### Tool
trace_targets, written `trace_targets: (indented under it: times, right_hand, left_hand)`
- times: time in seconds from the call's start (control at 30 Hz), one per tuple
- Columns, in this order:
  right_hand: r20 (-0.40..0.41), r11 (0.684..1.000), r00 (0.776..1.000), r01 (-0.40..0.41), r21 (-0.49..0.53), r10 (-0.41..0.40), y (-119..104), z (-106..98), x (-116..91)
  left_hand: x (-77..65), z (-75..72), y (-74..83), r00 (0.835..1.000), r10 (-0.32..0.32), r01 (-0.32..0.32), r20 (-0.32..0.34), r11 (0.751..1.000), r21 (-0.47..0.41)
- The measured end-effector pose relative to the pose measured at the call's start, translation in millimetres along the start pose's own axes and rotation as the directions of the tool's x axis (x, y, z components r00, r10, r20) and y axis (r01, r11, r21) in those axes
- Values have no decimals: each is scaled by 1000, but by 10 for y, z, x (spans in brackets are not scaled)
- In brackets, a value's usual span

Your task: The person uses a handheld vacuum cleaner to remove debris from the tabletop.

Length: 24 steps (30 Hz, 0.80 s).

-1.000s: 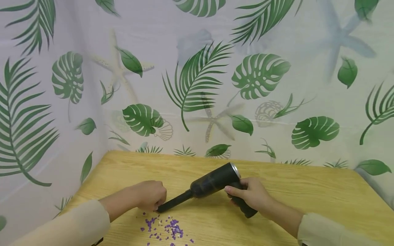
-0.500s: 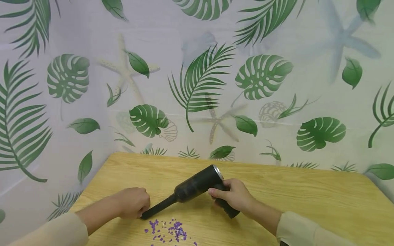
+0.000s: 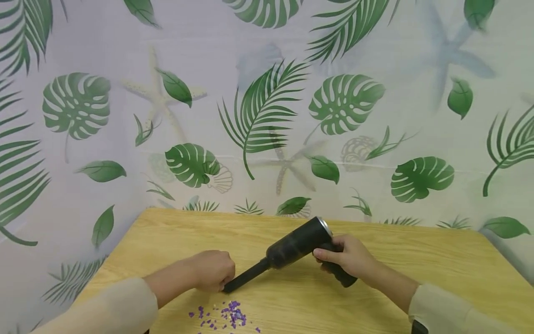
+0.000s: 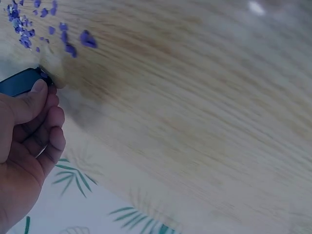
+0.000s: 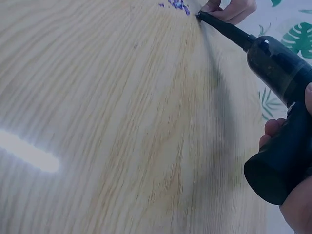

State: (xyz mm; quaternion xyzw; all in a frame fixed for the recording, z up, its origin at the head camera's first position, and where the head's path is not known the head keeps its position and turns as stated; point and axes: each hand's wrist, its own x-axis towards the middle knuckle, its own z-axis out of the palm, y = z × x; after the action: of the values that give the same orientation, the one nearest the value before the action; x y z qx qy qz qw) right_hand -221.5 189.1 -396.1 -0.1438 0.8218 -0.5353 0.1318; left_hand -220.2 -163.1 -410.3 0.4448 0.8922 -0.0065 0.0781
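Observation:
A black handheld vacuum cleaner (image 3: 298,243) slants over the wooden table, its narrow nozzle pointing down to the left. My right hand (image 3: 352,257) grips its handle, with the thumb lying across the near side. At the nozzle's tip is my left hand (image 3: 214,270); in the left wrist view its thumb and curled fingers (image 4: 34,107) pinch the nozzle end (image 4: 22,83). Small purple scraps (image 3: 233,313) lie scattered on the table just nearer than the tip. The right wrist view shows the vacuum's dark see-through barrel (image 5: 275,66) and the handle's base (image 5: 270,175).
The wood-grain table (image 3: 400,260) stretches to both sides. Behind it and at the left hangs a pale curtain (image 3: 267,106) printed with green leaves and starfish, meeting the table's back edge. A light reflection shows on the tabletop in the right wrist view.
The vacuum and both hands shifted left and down in view, then back right. Fewer purple scraps show at the left of the pile than a second ago.

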Motion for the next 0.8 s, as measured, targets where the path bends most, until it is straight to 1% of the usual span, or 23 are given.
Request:
trace_targets:
  times: [0.03,0.2,0.33,0.5,0.67,0.8]
  right_hand:
    - [8,1000,1000,5,0,-5,20,-43,-19]
    - [20,999,999,-31,-12,31,108,-246,-178]
    - [20,999,999,-47,-12,47,142,-345,-309]
    - [14,997,997,-71,-16,71,131,-329,-438]
    - [6,996,996,-88,17,88,104,-224,-535]
    - [-4,991,991,-131,43,131,65,-101,-564]
  left_hand:
    - [38,-12,29,1000,5,-5,4,1000,4]
    - [215,-73,222,999,26,-27,43,999,24]
    - [295,-130,346,996,21,-26,82,998,54]
    - [299,-126,420,992,1,-11,128,997,81]
    - [264,-108,432,990,9,-24,137,994,107]
    - [187,-77,401,990,10,-27,140,992,126]
